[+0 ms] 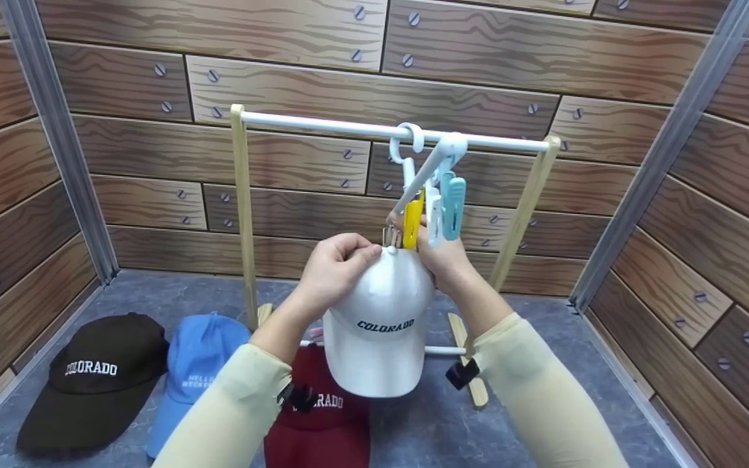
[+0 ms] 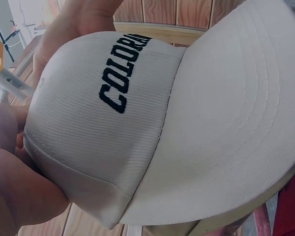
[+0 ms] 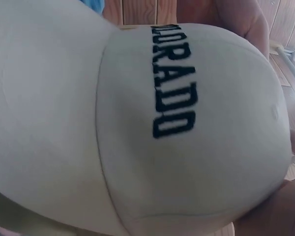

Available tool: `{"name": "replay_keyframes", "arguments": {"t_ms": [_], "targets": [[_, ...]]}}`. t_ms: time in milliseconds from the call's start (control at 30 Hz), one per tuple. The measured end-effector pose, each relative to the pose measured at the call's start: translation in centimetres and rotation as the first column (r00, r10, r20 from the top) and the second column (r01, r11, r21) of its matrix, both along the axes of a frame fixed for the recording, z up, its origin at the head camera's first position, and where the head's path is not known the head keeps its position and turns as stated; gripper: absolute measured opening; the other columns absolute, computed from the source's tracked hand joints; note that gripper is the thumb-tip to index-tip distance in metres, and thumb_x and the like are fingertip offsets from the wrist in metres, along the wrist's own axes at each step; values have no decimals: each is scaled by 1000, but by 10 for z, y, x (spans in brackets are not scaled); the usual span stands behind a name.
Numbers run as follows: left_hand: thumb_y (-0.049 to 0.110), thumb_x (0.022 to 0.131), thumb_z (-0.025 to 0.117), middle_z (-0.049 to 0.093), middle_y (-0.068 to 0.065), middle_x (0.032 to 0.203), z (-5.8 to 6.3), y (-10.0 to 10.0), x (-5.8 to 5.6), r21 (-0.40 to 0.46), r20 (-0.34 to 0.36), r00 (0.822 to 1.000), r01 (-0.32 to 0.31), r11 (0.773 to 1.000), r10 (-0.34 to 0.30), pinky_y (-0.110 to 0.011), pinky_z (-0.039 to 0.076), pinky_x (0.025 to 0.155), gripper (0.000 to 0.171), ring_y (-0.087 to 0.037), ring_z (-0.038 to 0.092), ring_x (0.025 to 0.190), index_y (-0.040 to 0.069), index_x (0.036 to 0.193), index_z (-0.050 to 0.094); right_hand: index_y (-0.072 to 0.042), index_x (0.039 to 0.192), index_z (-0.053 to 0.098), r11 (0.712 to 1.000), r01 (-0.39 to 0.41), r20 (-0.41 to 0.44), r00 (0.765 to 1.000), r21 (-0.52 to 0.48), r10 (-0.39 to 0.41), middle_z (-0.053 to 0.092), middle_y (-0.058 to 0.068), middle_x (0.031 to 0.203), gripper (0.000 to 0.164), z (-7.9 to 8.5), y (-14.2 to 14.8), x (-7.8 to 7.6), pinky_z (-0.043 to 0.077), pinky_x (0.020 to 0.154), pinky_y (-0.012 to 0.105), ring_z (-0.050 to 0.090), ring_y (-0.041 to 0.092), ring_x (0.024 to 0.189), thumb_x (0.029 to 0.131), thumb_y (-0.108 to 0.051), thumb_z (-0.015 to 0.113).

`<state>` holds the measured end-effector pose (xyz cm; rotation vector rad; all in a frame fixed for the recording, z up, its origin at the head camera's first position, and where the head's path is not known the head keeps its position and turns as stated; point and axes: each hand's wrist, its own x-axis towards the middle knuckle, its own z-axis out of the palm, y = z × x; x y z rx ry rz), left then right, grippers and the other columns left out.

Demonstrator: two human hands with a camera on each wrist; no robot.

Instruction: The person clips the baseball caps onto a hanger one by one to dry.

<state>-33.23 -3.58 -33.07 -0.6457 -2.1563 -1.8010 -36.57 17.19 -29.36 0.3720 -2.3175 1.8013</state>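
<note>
A white baseball cap with dark COLORADO lettering hangs brim down below a white hanger. The left hand pinches the crown close to its top button, thumb against the fabric. At the crown's top is a small brownish clothespin. Behind the yellow clothespin, the right hand reaches to the brownish one and appears to pinch its upper end; most of its fingers are hidden. White and teal clothespins dangle beside it. Both wrist views show the cap close up.
The hanger hooks over the white rail of a wooden-legged rack. On the grey floor lie a black cap, a blue cap and a dark red cap. Wood-patterned walls enclose three sides.
</note>
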Motion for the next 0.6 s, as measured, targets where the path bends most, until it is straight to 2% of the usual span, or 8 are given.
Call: {"name": "replay_keyframes", "arguments": {"t_ms": [33,100,167,233,300,467,600], "targets": [[24,109,73,76,-3,95,-1,0,0,0,-7,1000,-1,1000,1,-32,57,71,20,-18,67,85,8,100,81,-8,135,74,1000,10,5,1000,-8,-10,67,11,119,43,-1,-1,1,52,101,43,63,28,115,107,-41,75],[23,108,74,76,-3,94,-2,-1,0,1,-22,1000,-5,1000,5,-31,57,71,19,-17,67,84,7,99,81,-6,127,76,1000,21,8,1000,-21,-21,65,10,106,41,-1,-3,3,53,90,39,64,26,102,107,-43,75],[22,107,74,76,-3,92,-4,-2,0,4,-38,999,-10,1000,10,-31,56,70,19,-16,66,83,7,98,81,-7,125,76,999,30,20,999,-24,-29,60,7,95,42,-2,-3,4,51,79,35,60,23,91,107,-45,75],[21,107,74,76,-2,91,-5,-3,1,2,-45,999,-16,1000,17,-30,55,69,19,-16,65,81,7,97,81,-8,128,76,999,33,39,999,-28,-32,59,6,93,46,-1,-4,6,49,76,34,57,19,86,107,-48,75],[21,107,75,75,-2,90,-7,-4,1,1,-49,999,-21,1000,21,-30,54,69,19,-15,65,81,7,96,81,-9,127,76,999,38,52,998,-31,-36,57,3,92,46,-1,-5,6,48,75,34,56,19,87,106,-50,75],[22,107,75,75,-1,90,-8,-5,3,-1,-51,998,-20,1000,20,-31,53,69,19,-16,64,82,7,96,81,-11,128,74,998,48,54,997,-34,-46,65,5,103,44,-1,-6,8,52,82,35,62,20,97,107,-50,74],[22,107,75,75,-1,90,-9,-6,4,-9,-38,999,-14,1000,14,-32,54,70,18,-16,64,83,8,97,81,-10,129,74,997,41,35,999,-69,-39,68,6,101,43,-2,-7,9,52,83,35,64,20,94,108,-47,74]]}}
